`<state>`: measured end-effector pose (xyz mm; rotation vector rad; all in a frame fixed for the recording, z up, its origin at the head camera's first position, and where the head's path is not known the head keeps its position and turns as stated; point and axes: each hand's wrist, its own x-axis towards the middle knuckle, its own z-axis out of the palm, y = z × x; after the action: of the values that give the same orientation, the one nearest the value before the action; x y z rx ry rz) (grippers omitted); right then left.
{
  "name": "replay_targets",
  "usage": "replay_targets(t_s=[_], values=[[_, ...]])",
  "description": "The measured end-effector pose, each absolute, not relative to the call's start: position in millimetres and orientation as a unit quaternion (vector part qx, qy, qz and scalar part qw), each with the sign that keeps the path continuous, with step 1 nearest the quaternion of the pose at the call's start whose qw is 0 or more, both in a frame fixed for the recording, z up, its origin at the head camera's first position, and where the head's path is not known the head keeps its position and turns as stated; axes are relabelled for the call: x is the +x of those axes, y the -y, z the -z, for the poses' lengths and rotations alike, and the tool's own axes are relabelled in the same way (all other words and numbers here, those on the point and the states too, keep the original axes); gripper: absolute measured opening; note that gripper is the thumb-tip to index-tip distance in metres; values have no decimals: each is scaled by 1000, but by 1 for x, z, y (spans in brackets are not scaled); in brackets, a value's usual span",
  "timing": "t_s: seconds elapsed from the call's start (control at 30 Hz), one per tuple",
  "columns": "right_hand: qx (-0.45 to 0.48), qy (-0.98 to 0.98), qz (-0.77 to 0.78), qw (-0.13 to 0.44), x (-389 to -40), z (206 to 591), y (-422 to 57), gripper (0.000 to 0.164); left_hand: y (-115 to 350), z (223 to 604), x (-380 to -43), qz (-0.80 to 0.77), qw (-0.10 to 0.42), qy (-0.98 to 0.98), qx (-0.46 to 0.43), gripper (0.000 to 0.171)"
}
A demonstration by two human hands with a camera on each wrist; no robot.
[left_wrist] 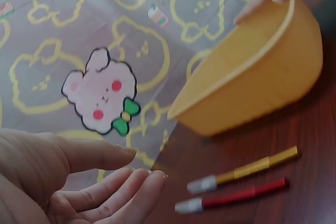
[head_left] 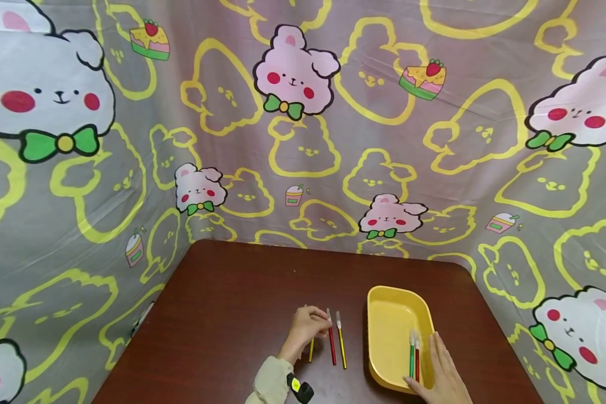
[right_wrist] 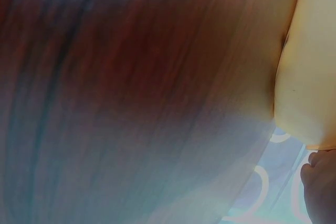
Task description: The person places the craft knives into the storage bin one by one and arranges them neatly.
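Note:
My left hand [head_left: 307, 327] is above a yellow pen-shaped craft knife [head_left: 311, 352], which it partly hides. Thumb and fingers are apart in the left wrist view, nothing visible between them. Just right of that hand lie a red craft knife [head_left: 332, 339] and another yellow one [head_left: 341, 342], both with clear caps. A yellow plastic tray [head_left: 381, 359] stands further right. Inside it, a green craft knife [head_left: 411, 359] and a red one [head_left: 417, 359] lie side by side. My right hand [head_left: 443, 370] holds the tray's near right corner, thumb over the rim and fingers along the outer side.
The dark brown tabletop [head_left: 232, 303] has rounded far corners. Patterned curtains [head_left: 308, 146] with rabbit drawings hang behind the table and at both sides. A dark band with a yellow-green face [head_left: 297, 386] is on the left wrist.

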<state>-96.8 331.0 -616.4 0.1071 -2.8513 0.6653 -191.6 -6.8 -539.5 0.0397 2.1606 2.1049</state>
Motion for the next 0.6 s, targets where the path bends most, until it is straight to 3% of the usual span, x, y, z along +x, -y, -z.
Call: replay_targets(t_s=[0.3, 0.6], values=[[38, 968, -216, 120, -97, 617, -330, 127, 38, 559, -195, -663, 15, -748, -32, 17], [18, 971, -229, 58, -98, 609, -330, 130, 55, 570, -199, -650, 8, -757, -67, 17]])
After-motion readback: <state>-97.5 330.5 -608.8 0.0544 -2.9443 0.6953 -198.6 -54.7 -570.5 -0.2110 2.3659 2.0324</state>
